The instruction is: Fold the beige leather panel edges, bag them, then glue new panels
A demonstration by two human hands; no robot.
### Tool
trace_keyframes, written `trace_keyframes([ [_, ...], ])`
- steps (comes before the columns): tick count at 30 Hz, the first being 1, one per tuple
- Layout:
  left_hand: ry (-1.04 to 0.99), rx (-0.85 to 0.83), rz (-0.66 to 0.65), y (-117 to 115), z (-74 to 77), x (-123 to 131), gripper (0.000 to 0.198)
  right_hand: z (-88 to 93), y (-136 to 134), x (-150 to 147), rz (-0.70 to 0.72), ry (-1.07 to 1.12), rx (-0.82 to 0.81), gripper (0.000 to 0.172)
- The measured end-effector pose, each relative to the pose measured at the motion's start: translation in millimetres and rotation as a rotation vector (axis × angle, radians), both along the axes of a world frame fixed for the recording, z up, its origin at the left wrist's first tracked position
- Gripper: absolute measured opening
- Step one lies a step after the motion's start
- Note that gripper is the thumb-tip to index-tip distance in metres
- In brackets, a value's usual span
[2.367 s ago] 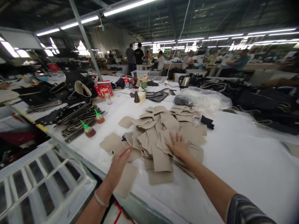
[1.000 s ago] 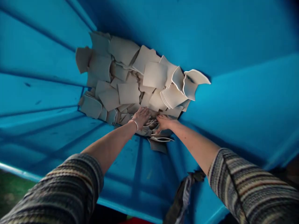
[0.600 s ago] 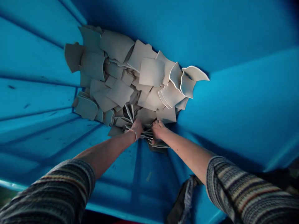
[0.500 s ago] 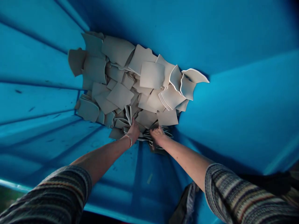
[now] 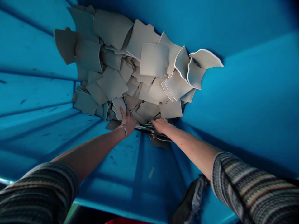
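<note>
A heap of thin, pale grey sheet pieces [image 5: 112, 84], many with wavy edges, lies at the bottom of a deep blue bin [image 5: 252, 99]. My left hand [image 5: 128, 120], with a light band at the wrist, rests against pieces at the heap's near edge. Its fingers are spread. To the right, my right hand [image 5: 161, 125] curls round a flat stack of the same sheets [image 5: 161, 137], fingers above and thumb below. Part of that stack is hidden under my hand.
The bin's ribbed walls slope up on every side. Its near rim [image 5: 105, 210] runs below my forearms. A dark bundle of fabric or plastic [image 5: 189, 202] hangs over the near wall beside my right sleeve. Something red shows at the bottom edge.
The view has moved closer to the heap. My left hand has tipped upright sheets over to the left, and its fingers have spread. My right hand stays at the stack.
</note>
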State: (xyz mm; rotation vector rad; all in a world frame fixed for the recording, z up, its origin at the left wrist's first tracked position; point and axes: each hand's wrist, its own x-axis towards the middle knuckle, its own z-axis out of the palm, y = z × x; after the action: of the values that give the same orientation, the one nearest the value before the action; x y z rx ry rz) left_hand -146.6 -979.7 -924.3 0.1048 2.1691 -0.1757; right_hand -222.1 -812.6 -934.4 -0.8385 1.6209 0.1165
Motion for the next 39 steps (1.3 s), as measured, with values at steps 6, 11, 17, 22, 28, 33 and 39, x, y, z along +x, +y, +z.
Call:
trace_keyframes([
  [6, 0.08, -0.004, 0.133, -26, 19.2, -1, 0.032, 2.0, -10, 37, -0.026, 0.064, 0.013, 0.113],
  [11, 0.062, -0.042, 0.297, -53, 31.6, -18, 0.029, 19.2, 2, 61, 0.012, 0.121, -0.007, 0.095],
  [17, 0.076, 0.06, 0.303, -79, 27.2, -30, 0.034, 25.0, 11, 67, 0.07, 0.148, -0.034, 0.105],
  [22, 0.085, 0.114, 0.228, -78, 25.8, -15, 0.03, 27.8, 14, 76, 0.081, 0.216, -0.075, 0.089],
  [28, 0.091, 0.212, 0.016, -71, 35.5, 17, 0.043, 11.5, 3, 56, 0.017, 0.229, -0.051, 0.077],
  [33, -0.035, 0.182, -0.125, -49, 35.3, 24, 0.076, 5.8, -12, 47, 0.007, 0.208, 0.013, 0.076],
  [39, -0.027, 0.145, -0.113, -39, 18.6, 23, 0.048, 3.0, -7, 31, 0.018, 0.15, 0.083, 0.049],
])
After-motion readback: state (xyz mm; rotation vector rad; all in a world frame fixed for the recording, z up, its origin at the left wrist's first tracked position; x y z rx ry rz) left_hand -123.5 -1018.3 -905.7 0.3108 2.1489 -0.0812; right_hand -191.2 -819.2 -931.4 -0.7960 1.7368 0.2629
